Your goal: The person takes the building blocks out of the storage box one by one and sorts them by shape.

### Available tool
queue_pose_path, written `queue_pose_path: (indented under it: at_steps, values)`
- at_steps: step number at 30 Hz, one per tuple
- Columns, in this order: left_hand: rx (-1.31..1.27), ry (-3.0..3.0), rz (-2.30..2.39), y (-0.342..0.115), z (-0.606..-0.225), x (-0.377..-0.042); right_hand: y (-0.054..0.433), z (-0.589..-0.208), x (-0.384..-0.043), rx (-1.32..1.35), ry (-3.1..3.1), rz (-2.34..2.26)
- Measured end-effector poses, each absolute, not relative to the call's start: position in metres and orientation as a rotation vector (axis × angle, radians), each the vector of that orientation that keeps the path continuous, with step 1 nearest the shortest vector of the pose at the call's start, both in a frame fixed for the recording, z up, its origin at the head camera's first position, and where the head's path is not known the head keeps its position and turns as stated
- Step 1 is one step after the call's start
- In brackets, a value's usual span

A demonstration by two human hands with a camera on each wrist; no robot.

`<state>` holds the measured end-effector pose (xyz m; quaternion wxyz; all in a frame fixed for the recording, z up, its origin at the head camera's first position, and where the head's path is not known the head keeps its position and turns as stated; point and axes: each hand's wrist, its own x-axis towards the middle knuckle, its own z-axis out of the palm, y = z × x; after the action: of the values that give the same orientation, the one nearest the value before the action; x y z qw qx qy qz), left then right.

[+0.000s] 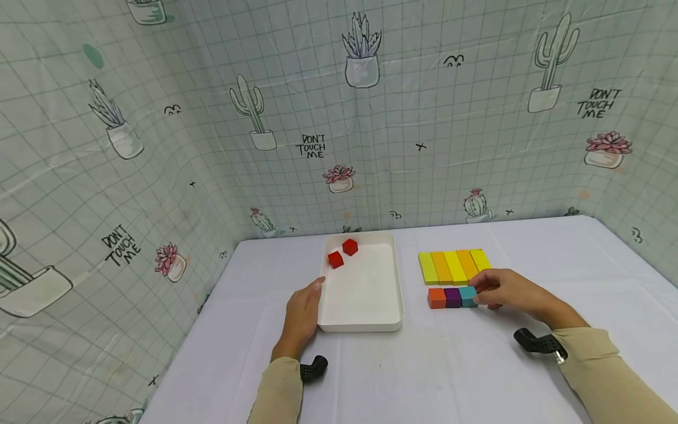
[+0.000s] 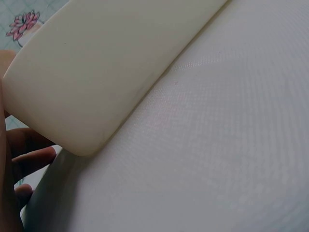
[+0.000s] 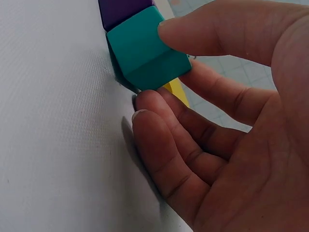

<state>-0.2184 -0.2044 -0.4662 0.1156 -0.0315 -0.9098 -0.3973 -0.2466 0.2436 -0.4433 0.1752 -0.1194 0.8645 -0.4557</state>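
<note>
A white rectangular tray [image 1: 360, 325] lies on the table with two red cubes, one [image 1: 335, 259] nearer and one [image 1: 350, 247] at the back left. My left hand [image 1: 303, 312] holds the tray's left side, the thumb at the rim; in the left wrist view its other fingers [image 2: 34, 160] curl toward the tray's corner. To the right, a teal cube [image 3: 145, 48] is pinched between thumb and fingers of my right hand [image 1: 511, 293]. It stands in a row beside a purple cube [image 1: 452, 298] and an orange cube [image 1: 436, 298].
Behind the cube row lie several long yellow and orange blocks [image 1: 454, 267], side by side. A white cloth covers the table [image 1: 424, 377]. Close behind the table's back edge hangs a printed cactus curtain [image 1: 296, 194], which also runs along the left.
</note>
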Motion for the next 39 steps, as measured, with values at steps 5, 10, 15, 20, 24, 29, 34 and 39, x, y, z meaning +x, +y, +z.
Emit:
queue_pose_path:
  at_steps: [5,10,15,20,24,29,34,39]
  values:
    - [-0.095,-2.666,-1.159,-0.204,-0.467,-0.219,0.244,-0.446,-0.247,-0.347,2.452,-1.292]
    - [-0.095,-2.662,-1.168,-0.205,-0.468,-0.220,0.244,-0.446,-0.247,-0.358,2.458,-1.289]
    - [-0.099,-2.661,-1.169,-0.204,-0.468,-0.219,0.243,-0.442,-0.245,-0.372,2.454,-1.283]
    - [-0.099,-2.663,-1.185,-0.204,-0.467,-0.220,0.244,-0.432,-0.245,-0.361,2.470,-1.277]
    - [-0.113,-2.660,-1.188,-0.204,-0.466,-0.222,0.241,-0.420,-0.247,-0.342,2.518,-1.277]
    - [-0.117,-2.651,-1.175,-0.206,-0.466,-0.221,0.229,-0.408,-0.257,-0.349,2.548,-1.330]
    - [-0.098,-2.668,-1.154,-0.207,-0.468,-0.219,0.204,-0.397,-0.269,-0.379,2.490,-1.441]
    - [-0.069,-2.673,-1.163,-0.205,-0.469,-0.219,0.169,-0.392,-0.287,-0.462,2.402,-1.511]
